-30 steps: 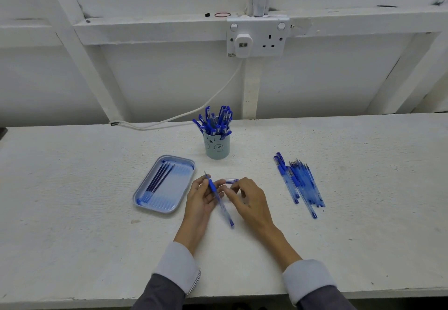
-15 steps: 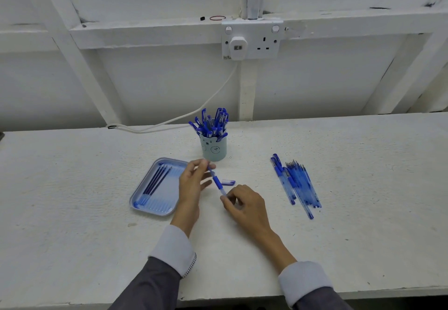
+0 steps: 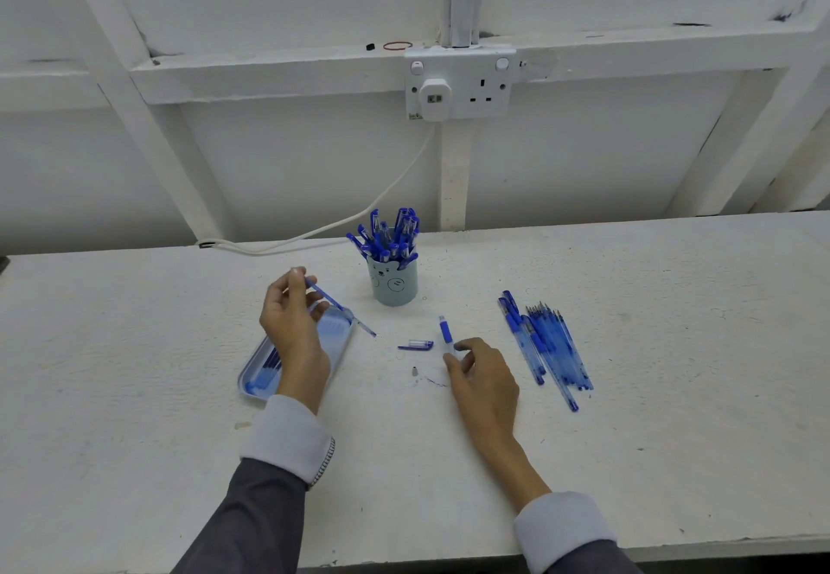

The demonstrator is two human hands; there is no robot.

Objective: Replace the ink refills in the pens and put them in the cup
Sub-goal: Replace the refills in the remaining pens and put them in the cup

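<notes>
My left hand point(image 3: 292, 326) pinches a thin blue ink refill point(image 3: 341, 308) by its far end, raised above the blue tray point(image 3: 341, 344). My right hand point(image 3: 480, 376) grips the lower end of a clear pen barrel point(image 3: 446, 333) with a blue grip, which points away from me. A blue pen cap point(image 3: 415, 344) and a small metal pen tip point(image 3: 415, 370) lie on the table between my hands. The pale blue cup point(image 3: 393, 284), behind them, is full of blue pens.
Several dark refills lie in the tray under my left wrist. A pile of blue pens point(image 3: 545, 340) lies to the right of my right hand. A white cable point(image 3: 359, 214) runs from the wall socket point(image 3: 458, 84) to the table's back edge.
My left hand has pulled the refill out of the barrel and carried it left, up over the tray. My right hand keeps the barrel, moved slightly right. The cap and tip now lie exposed.
</notes>
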